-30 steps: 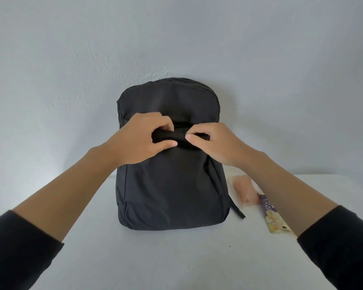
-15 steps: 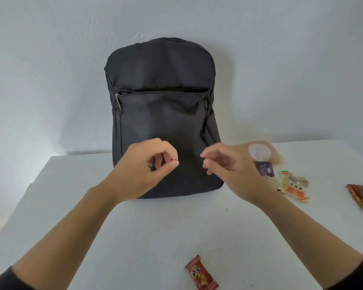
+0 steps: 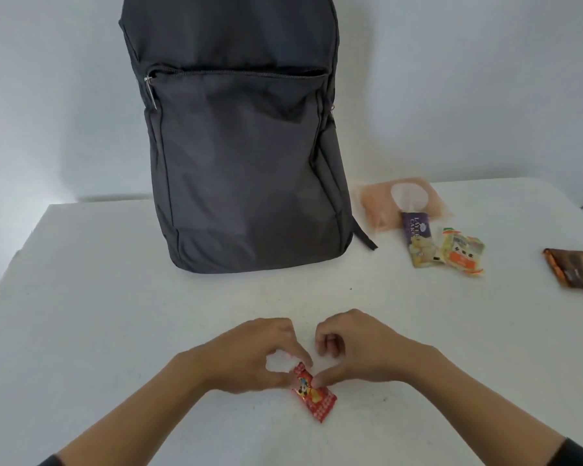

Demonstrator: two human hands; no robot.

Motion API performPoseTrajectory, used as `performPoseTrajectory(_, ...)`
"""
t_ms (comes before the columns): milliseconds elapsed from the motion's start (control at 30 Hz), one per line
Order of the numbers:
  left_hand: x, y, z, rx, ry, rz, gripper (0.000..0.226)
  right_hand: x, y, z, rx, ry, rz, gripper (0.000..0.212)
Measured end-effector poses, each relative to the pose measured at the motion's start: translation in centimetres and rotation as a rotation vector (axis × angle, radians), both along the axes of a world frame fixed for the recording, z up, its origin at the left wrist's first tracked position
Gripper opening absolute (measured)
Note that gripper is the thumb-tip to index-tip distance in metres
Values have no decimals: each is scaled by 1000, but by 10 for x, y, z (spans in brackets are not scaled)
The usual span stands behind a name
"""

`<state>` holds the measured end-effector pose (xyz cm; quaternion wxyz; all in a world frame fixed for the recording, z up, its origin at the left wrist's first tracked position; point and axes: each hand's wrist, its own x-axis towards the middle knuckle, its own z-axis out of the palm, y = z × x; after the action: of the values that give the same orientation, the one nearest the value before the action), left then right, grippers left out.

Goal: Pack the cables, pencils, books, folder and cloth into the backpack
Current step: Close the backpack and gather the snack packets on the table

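On the white table (image 3: 115, 297) the grey backpack (image 3: 243, 146) stands upright, zips closed, straight ahead and well apart from the left hand (image 3: 249, 358) and right hand (image 3: 360, 351). Both meet on a red sweet (image 3: 317, 398) lying far-left to near-right: left pinches its far end, right thumb touches it, fingers curled, grip unclear

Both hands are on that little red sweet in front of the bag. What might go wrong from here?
The red sweet is pinched only at one end by the left hand and right hand; it may slip. The backpack stands upright with its front zip looking closed, so it may topple when tugged open.
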<state>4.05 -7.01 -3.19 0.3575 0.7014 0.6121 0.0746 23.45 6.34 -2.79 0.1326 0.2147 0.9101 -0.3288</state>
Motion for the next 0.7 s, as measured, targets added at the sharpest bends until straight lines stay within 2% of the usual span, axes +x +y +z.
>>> performPoseTrajectory(200,10,0,-5,-42,35,13,34,-1,7,-4,-26,23,-22,34)
performPoseTrajectory(367,-8,14,7,58,69,227,10,-20,28,8,-32,64,-68,22)
performPoseTrajectory(433,-22,23,25,187,31,298,7,-29,41,24,-40,148,-115,20)
performPoseTrajectory(600,-56,50,108,749,-79,418,15,-43,79,71,-116,559,-368,11)
performPoseTrajectory(700,-76,70,155,1016,-33,510,20,-57,101,91,28,721,-440,6)
